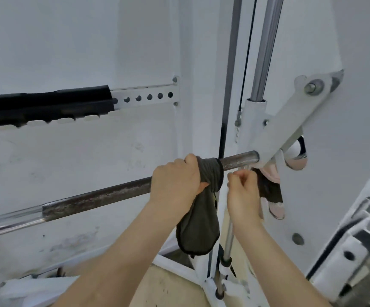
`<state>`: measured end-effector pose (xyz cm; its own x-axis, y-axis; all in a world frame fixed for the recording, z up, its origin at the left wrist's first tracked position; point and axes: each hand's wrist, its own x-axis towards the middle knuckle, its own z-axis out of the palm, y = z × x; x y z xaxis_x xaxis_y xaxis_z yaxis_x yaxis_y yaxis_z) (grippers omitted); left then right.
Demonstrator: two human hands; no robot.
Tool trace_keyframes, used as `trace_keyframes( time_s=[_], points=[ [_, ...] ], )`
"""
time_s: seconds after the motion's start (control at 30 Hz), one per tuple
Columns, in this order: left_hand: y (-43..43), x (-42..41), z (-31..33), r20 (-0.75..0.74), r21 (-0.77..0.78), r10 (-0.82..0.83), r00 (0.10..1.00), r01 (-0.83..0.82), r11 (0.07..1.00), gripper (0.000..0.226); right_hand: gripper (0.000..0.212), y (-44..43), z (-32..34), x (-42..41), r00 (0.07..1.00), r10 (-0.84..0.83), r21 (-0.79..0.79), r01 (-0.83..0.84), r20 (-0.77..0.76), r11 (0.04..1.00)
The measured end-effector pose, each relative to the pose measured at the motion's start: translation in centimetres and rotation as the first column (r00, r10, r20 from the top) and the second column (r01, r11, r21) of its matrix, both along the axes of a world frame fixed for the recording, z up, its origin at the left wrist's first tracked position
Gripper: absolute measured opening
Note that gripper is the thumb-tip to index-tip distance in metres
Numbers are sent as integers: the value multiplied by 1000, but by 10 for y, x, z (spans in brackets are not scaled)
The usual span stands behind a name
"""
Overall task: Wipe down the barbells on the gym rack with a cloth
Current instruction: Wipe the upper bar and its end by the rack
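Two hands crowd the white rack arm [287,127]: left hand [175,182] grips cloth [211,173] round barbell [102,196]; right hand [243,191] curled, hold unclear.

Two bare forearms show in the lower half of the frame: the left forearm [122,262] at lower centre, the right forearm [274,262] at lower right. Both are unclothed from the wrist to the frame edge. The left hand [175,180] and right hand [242,191] are bare too.
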<state>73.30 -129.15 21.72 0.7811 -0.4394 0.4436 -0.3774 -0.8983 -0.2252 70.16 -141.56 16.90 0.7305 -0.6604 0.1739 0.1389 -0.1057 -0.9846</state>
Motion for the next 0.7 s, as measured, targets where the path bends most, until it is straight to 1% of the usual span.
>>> trace_keyframes(
  time_s=[0.1, 0.13, 0.17, 0.2, 0.27, 0.3, 0.37, 0.4, 0.43, 0.47, 0.5, 0.53, 0.57, 0.6, 0.63, 0.7],
  points=[
    [-53, 12, -6, -48, -52, 31, 998, -34, 998, 33, 8, -14, -27, -2, 998, 0, 37, 2, -59, 999],
    [-67, 14, -7, -73, -61, 53, 996, -58, 996, 31, 9, -20, -35, -2, 997, -3, 58, 7, -74, 998],
    [-81, 15, -5, -80, -72, 61, 995, -67, 995, 33, 8, -25, -39, -4, 995, 15, 101, -5, -98, 995],
    [-95, 15, -3, -61, -68, 45, 997, -49, 996, 35, 7, -30, -42, -5, 991, 59, 180, -38, -117, 983],
    [-120, 20, -7, -62, -58, 28, 998, -32, 998, 30, 15, -37, -47, -8, 976, 199, 379, -151, -90, 913],
    [-129, 23, -7, -58, -74, 41, 997, -46, 996, 27, 22, -40, -45, -9, 964, 260, 442, -210, -56, 872],
    [-136, 23, -5, -15, -91, 47, 999, -48, 995, 29, 29, -45, -41, -7, 945, 325, 493, -291, 17, 820],
    [-134, 22, -4, 21, -70, 51, 998, -50, 996, 33, 29, -47, -36, -7, 941, 334, 524, -310, 51, 793],
    [-133, 21, -3, 74, -56, 50, 996, -46, 997, 42, 28, -49, -32, -7, 941, 329, 565, -315, 81, 762],
    [-134, 20, -1, 102, -43, 31, 994, -27, 999, 58, 27, -51, -28, -6, 937, 327, 620, -330, 122, 712],
    [-136, 21, 1, 96, -23, -12, 995, 14, 1000, 68, 25, -53, -24, -6, 928, 333, 673, -353, 165, 649],
    [-139, 24, 2, 45, -17, -55, 997, 55, 998, 69, 25, -54, -21, -7, 919, 340, 716, -375, 202, 589],
    [-142, 27, 3, -39, -51, -72, 997, 70, 996, 62, 25, -56, -20, -7, 908, 360, 731, -394, 216, 556],
    [-144, 29, 5, -111, -91, -62, 992, 52, 994, 52, 26, -58, -18, -7, 895, 397, 723, -410, 202, 556],
    [-144, 31, 6, -129, -113, -53, 990, 38, 993, 43, 26, -60, -17, -6, 887, 436, 687, -411, 150, 599],
    [-140, 31, 6, -75, -81, -32, 997, 26, 996, 24, 23, -60, -13, -3, 895, 446, 572, -368, 4, 733]
  ],
)
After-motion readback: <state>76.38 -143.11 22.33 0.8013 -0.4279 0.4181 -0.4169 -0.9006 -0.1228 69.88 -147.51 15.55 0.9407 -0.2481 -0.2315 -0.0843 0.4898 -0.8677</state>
